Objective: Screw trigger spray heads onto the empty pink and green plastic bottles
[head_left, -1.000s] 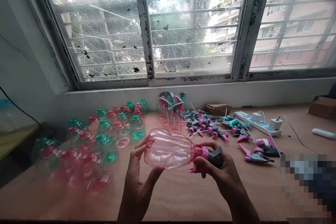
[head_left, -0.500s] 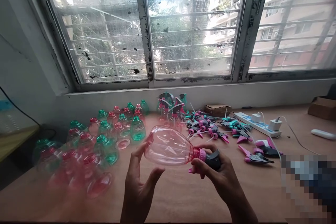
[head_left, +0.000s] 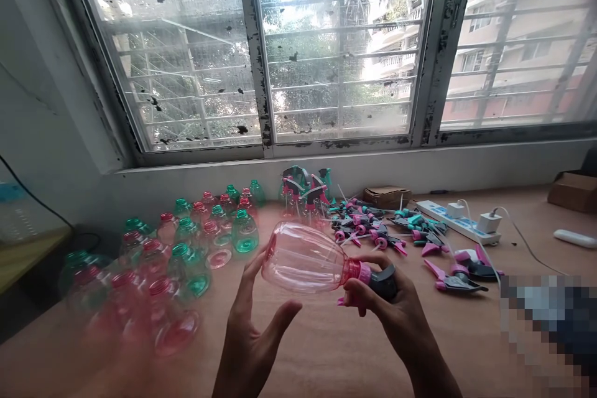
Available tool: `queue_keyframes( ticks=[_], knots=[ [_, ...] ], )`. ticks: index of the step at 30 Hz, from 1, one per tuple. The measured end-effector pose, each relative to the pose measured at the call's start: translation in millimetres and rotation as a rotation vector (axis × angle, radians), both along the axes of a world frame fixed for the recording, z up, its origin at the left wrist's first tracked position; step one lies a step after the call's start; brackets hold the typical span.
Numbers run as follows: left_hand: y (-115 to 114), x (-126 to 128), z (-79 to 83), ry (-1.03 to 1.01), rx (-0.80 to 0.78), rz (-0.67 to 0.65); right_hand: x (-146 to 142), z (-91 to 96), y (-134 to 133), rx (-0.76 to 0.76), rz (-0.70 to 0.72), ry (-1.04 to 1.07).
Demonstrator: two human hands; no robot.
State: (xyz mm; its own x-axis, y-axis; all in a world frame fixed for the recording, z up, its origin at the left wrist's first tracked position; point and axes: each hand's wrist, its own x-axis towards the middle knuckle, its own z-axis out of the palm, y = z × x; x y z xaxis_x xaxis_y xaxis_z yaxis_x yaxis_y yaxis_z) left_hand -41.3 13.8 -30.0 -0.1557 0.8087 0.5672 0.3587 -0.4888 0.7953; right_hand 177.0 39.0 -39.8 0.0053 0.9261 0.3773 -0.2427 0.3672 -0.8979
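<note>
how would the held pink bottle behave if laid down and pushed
The pink bottle looks light for its size: its clear body shows no liquid. Its rounded sides would probably roll, though the protruding spray head might stop it. Its shiny surface may be slippery.

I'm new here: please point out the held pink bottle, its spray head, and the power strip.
Pink bottle [head_left: 305,258], head view: middle of its see-through body.
Spray head [head_left: 383,283], head view: its black part.
Power strip [head_left: 462,223], head view: middle of its top face.
</note>
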Motion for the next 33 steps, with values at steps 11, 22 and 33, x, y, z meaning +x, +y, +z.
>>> queue_keyframes(
  ticks=[11,22,33],
  knots=[
    [-3,6,11.6,-0.144,0.036,0.076,1,-0.3,-5,-0.016,0.043,0.057],
    [1,3,5.0,-0.191,0.044,0.042,-3,2.8,-10,0.012,-0.028,-0.021],
    [-1,4,6.2,-0.083,-0.01,-0.028,0,2.5,-5,0.024,-0.006,0.045]
  ],
)
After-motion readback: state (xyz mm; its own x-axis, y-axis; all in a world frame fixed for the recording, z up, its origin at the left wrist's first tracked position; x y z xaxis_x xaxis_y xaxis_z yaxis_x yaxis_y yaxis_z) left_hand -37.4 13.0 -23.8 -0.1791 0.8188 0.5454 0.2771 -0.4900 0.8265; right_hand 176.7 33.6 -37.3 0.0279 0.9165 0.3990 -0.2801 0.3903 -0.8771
